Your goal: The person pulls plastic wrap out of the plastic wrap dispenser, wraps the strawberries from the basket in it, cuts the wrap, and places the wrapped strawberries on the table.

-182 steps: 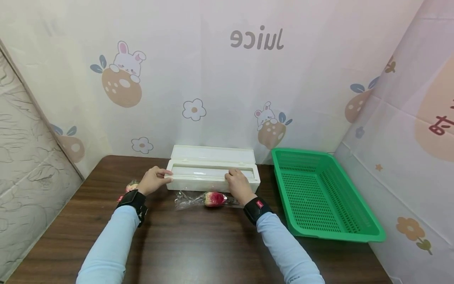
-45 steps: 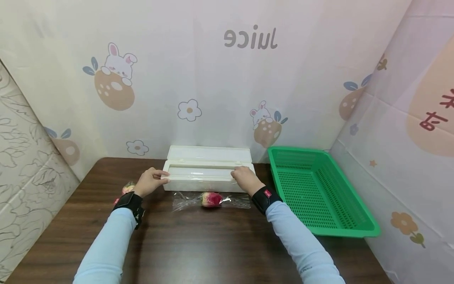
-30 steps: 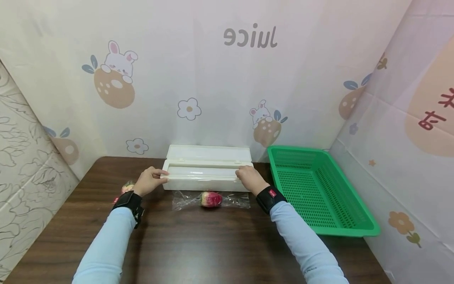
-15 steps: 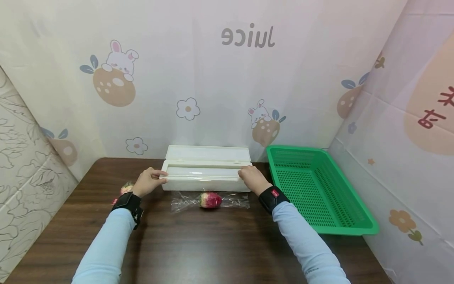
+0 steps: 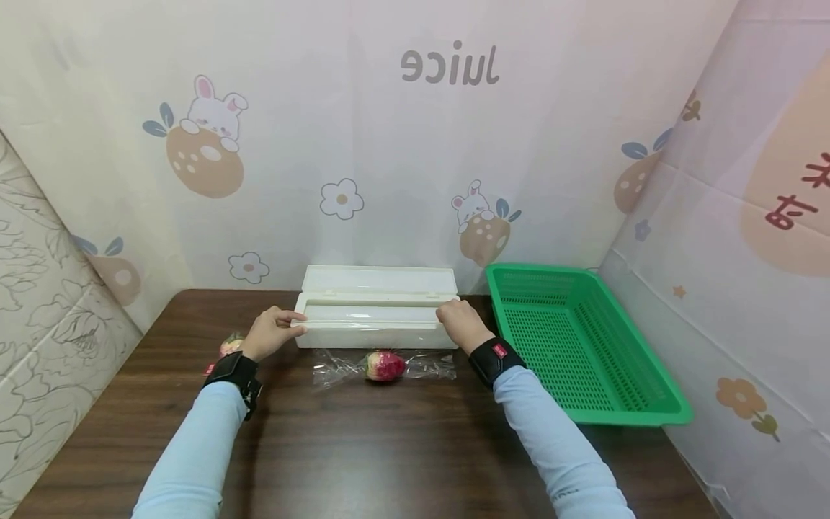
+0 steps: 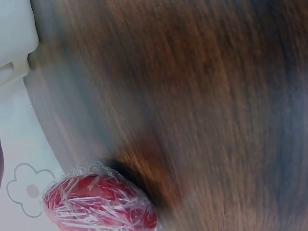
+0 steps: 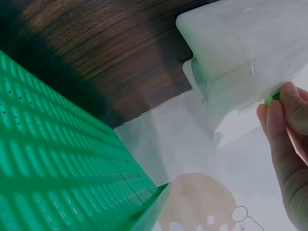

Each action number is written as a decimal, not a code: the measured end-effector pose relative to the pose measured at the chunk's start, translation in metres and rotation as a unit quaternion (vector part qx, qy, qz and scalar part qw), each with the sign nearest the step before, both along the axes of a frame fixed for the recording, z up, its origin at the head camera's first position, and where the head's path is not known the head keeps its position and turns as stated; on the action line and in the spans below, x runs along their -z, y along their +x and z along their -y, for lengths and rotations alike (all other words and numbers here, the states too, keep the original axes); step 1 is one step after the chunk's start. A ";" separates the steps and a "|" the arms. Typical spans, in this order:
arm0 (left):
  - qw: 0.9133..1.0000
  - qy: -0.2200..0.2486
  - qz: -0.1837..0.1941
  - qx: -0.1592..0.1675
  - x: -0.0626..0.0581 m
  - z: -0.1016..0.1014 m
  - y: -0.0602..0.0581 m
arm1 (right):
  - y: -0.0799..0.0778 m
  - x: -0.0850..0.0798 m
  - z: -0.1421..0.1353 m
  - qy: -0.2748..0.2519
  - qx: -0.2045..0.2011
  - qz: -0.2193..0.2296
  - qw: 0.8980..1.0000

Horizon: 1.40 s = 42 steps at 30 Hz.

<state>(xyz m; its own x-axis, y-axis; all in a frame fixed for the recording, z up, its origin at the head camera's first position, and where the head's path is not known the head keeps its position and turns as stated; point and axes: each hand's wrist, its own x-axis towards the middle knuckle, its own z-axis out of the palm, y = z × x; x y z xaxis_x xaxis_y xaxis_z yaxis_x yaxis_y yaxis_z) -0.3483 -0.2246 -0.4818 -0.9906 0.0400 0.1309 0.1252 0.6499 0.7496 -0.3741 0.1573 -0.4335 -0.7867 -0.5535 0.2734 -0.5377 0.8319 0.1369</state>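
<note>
A long white cling film dispenser (image 5: 376, 339) stands at the back of the table with its lid tipped back. My left hand (image 5: 268, 334) holds its left end between thumb and fingers. At the right end, my right hand (image 5: 464, 326) pinches a small green slide cutter (image 7: 273, 96), mostly covered by the fingertips in the right wrist view. Clear cling film (image 5: 431, 365) spreads on the table along the dispenser's front. A red and yellow fruit (image 5: 385, 366) lies in the middle of that film. Another fruit (image 6: 98, 204), wrapped in film, sits beside my left wrist.
To the right stands a green plastic basket (image 5: 648, 417) with slotted walls, close to my right forearm. The brown wooden table (image 5: 363, 447) runs back to a printed curtain (image 5: 402, 144) right behind the dispenser.
My right hand has slid rightward along the dispenser to its right end, and in the last half second it hardly moves. My left hand stays at the left end.
</note>
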 end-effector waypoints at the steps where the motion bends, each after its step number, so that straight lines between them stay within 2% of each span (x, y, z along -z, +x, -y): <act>1: 1.000 0.000 0.002 -0.001 0.000 0.000 0.000 | 0.000 0.000 0.000 0.000 0.003 0.000 1.000; 13: 1.000 0.003 0.007 0.003 0.000 -0.001 -0.001 | 0.001 0.003 0.000 -0.011 0.033 -0.009 0.999; 22: 1.000 0.003 0.003 -0.003 0.001 -0.001 -0.002 | 0.002 0.002 0.000 -0.017 0.048 0.003 0.999; 30: 1.000 0.001 -0.006 0.005 -0.001 -0.001 -0.001 | 0.003 0.000 -0.001 -0.022 0.053 0.003 0.998; 42: 1.000 0.008 0.010 -0.006 -0.002 -0.001 -0.003 | 0.003 -0.004 -0.002 -0.041 0.060 0.006 0.997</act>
